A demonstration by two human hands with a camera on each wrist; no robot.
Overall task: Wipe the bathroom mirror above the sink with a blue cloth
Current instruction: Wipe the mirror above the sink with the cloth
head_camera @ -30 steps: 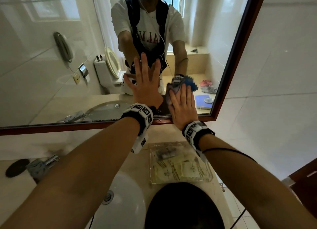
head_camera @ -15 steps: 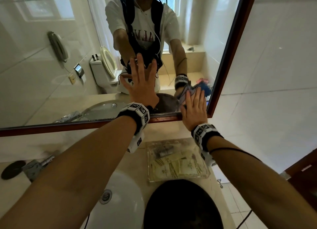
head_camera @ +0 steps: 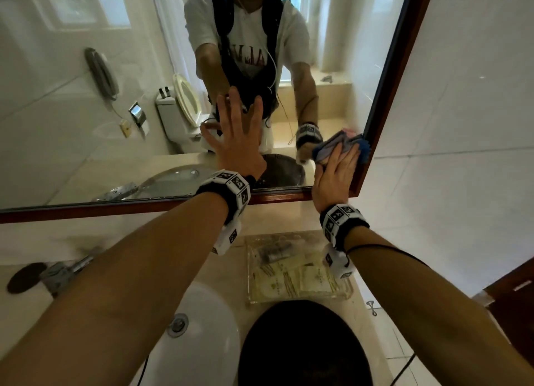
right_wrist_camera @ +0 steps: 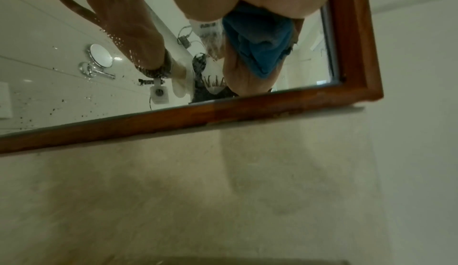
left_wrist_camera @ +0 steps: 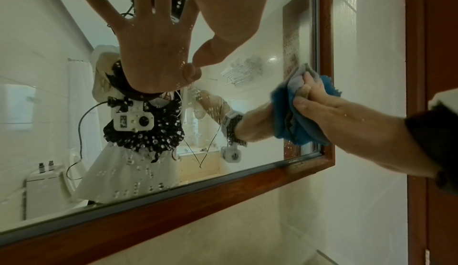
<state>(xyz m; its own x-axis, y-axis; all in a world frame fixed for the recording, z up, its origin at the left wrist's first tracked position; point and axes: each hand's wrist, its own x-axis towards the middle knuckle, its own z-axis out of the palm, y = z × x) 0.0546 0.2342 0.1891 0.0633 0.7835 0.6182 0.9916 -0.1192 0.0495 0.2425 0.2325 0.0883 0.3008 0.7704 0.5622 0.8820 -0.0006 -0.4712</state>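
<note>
The wood-framed mirror [head_camera: 86,131] hangs over the white sink [head_camera: 202,336]. My right hand [head_camera: 336,171] presses the blue cloth [head_camera: 363,151] flat against the glass in the lower right corner, right beside the frame [head_camera: 384,96]. Its fingers lie straight over the cloth. From the left wrist view, the cloth [left_wrist_camera: 297,130] is bunched under the right hand [left_wrist_camera: 329,108] and touches the frame's inner edge. In the right wrist view, the cloth [right_wrist_camera: 260,39] shows beneath the palm. My left hand [head_camera: 237,137] rests flat on the glass, fingers spread and holding nothing. Water spots dot the glass.
A clear tray [head_camera: 297,273] of toiletry packets sits on the beige counter below the mirror. A dark round object [head_camera: 303,348] stands at the counter's near edge. The chrome tap [head_camera: 66,273] is at the left. A brown door frame [left_wrist_camera: 416,53] runs to the right of the mirror.
My right hand has slid the cloth to the right along the bottom of the mirror, reaching the right frame. The left hand has stayed flat on the glass.
</note>
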